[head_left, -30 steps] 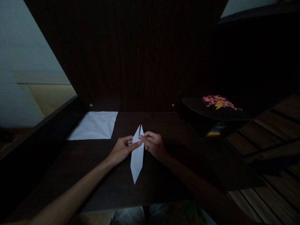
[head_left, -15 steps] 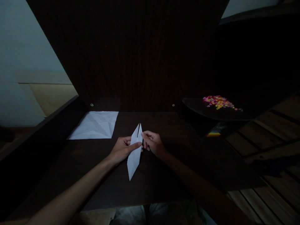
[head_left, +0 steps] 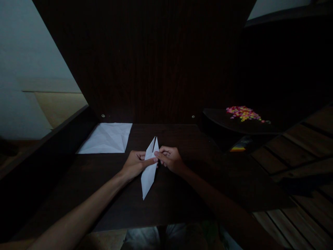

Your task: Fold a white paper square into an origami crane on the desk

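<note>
A long, narrow folded white paper [head_left: 148, 175] with pointed ends lies tilted over the dark wooden desk [head_left: 182, 194], its upper end split into two points. My left hand [head_left: 135, 165] pinches its upper left side, index finger laid across the paper. My right hand [head_left: 170, 159] pinches the upper right flap with thumb and fingers. Both hands meet at the paper's upper half; the lower tip points toward me.
A creased white sheet [head_left: 106, 139] lies flat at the desk's back left. A pile of small colourful pieces [head_left: 243, 113] sits on a dark raised shelf at the right. A dark wooden back panel rises behind the desk. Wooden slats run along the right.
The folded paper has swung so its lower tip points more to the left, and it sits slightly higher. Both hands keep their hold at its upper half.
</note>
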{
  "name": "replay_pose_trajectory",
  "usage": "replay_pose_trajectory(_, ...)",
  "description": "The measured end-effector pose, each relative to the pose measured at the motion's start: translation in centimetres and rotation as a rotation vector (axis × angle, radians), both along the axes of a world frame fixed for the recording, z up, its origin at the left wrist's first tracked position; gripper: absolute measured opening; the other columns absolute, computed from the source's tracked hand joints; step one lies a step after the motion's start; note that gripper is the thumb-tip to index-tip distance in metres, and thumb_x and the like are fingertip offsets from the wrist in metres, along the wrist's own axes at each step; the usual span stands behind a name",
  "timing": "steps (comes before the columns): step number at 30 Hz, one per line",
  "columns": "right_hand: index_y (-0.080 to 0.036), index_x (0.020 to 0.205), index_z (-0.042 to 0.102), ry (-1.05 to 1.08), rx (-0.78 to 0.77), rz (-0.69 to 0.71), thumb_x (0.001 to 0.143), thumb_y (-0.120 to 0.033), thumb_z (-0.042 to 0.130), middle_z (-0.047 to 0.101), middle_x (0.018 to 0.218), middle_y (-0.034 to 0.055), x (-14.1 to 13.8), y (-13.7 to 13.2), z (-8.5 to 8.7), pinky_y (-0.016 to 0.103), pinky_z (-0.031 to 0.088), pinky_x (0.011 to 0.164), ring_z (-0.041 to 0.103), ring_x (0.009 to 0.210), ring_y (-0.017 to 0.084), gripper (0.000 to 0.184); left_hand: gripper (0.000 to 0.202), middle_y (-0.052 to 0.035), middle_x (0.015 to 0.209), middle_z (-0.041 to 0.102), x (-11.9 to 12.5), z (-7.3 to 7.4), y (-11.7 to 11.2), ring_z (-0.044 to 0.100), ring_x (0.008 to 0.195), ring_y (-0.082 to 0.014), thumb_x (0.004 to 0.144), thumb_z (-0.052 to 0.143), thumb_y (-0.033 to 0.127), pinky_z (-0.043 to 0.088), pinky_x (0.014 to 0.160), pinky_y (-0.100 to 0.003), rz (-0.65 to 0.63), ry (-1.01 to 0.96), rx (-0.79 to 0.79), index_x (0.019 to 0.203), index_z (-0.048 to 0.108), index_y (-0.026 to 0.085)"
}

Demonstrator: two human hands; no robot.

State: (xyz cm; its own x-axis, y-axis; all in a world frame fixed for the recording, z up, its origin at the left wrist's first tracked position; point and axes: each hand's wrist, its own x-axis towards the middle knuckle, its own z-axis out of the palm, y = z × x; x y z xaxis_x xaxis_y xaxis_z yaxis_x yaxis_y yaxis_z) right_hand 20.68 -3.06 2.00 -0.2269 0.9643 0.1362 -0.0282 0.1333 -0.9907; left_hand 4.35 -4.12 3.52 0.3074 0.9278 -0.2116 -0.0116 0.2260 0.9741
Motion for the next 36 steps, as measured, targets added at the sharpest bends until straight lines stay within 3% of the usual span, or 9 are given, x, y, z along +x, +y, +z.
replay_pose_trajectory(10, -0.016, 0.068, 0.056, 0.033, -0.049, -0.061, 0.075, -0.049, 0.062, 0.049, 0.044, -0.0062, 0.8, 0.9, -0.3, 0.017, 0.030, 0.033, 0.039, 0.033, 0.005, 0.034, 0.034, -0.0054, 0.071, 0.072, -0.3, -0.2, 0.8, 0.061, 0.059, -0.0148, 0.067, 0.073, 0.044, 0.044, 0.054, -0.022, 0.078, 0.000, 0.080, 0.077, 0.073, 0.011)
replay_pose_trajectory(17, -0.015, 0.067, 0.058, 0.012, -0.136, 0.015, 0.056, -0.041, 0.079, 0.059, 0.057, -0.0012, 0.4, 0.8, -0.5, 0.018, 0.038, 0.035, 0.052, 0.044, 0.009, 0.035, 0.035, -0.0042, 0.069, 0.072, -0.3, -0.7, 0.8, 0.062, 0.061, -0.0162, 0.066, 0.073, 0.045, 0.045, 0.056, -0.023, 0.174, 0.036, 0.177, 0.077, 0.073, 0.012)
replay_pose_trajectory(22, -0.014, 0.064, 0.057, 0.044, -0.072, -0.028, 0.059, -0.038, 0.077, 0.055, 0.053, -0.0025, 0.7, 0.8, 0.0, 0.018, 0.038, 0.036, 0.048, 0.042, 0.007, 0.031, 0.032, -0.0033, 0.067, 0.070, -0.1, -0.9, 0.8, 0.062, 0.060, -0.0144, 0.069, 0.072, 0.042, 0.047, 0.057, -0.022, 0.141, 0.006, 0.189, 0.080, 0.069, 0.012)
replay_pose_trajectory(26, -0.018, 0.086, 0.053, 0.142, -0.036, -0.067, 0.062, -0.034, 0.076, 0.056, 0.056, -0.0063, 0.8, 1.0, 0.0, 0.017, 0.034, 0.035, 0.046, 0.041, 0.006, 0.036, 0.042, 0.0014, 0.065, 0.069, 0.1, -0.5, 0.7, 0.060, 0.054, -0.0120, 0.066, 0.076, 0.037, 0.047, 0.052, -0.021, 0.152, -0.146, 0.168, 0.099, 0.059, 0.018)
replay_pose_trajectory(29, -0.023, 0.097, 0.046, 0.212, -0.006, -0.071, 0.063, -0.032, 0.075, 0.056, 0.057, -0.0087, 0.7, 1.1, -0.3, 0.016, 0.033, 0.033, 0.046, 0.039, 0.007, 0.046, 0.033, -0.0006, 0.069, 0.069, -0.1, -0.1, 0.7, 0.062, 0.059, -0.0130, 0.066, 0.076, 0.032, 0.050, 0.055, -0.023, 0.117, -0.162, 0.165, 0.090, 0.061, 0.016)
replay_pose_trajectory(36, -0.017, 0.082, 0.061, 0.171, 0.020, -0.088, 0.073, -0.034, 0.067, 0.055, 0.057, -0.0035, 1.2, 1.1, -0.6, 0.019, 0.036, 0.039, 0.047, 0.043, 0.008, 0.021, 0.024, -0.0063, 0.081, 0.071, -0.6, -0.3, 0.6, 0.065, 0.074, -0.0184, 0.068, 0.070, 0.023, 0.053, 0.066, -0.027, 0.072, -0.241, 0.143, 0.090, 0.069, 0.013)
